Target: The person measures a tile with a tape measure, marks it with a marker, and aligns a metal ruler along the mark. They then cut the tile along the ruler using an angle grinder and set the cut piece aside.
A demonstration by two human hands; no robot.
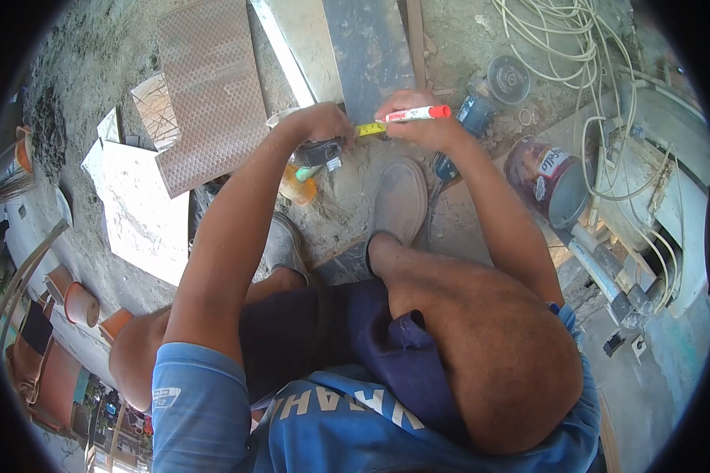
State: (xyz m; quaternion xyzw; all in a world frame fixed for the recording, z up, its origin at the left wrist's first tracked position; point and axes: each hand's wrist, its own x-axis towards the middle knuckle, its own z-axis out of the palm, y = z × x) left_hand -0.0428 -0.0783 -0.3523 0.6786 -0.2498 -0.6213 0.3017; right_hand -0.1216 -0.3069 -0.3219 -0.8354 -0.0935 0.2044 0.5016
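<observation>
My left hand (323, 124) is closed around a dark tape measure (321, 150). A short length of its yellow blade (370, 129) stretches across the near end of a dark tile strip (371, 51). My right hand (420, 118) pinches at the other side of the blade, close to the tile's edge. A white marker with a red cap (415, 114) rests in that same hand, lying across the fingers. Just below the tape measure is a small yellow-orange bottle (297, 186). The fingertips of both hands are partly hidden.
An angle grinder (473, 116) lies right of my right hand, near a tin bucket (564, 185). Coiled pale cable (564, 55) spreads at the upper right. A brown textured tile (211, 91) and white broken tile pieces (146, 209) lie left. My shoe (398, 201) stands below the tile strip.
</observation>
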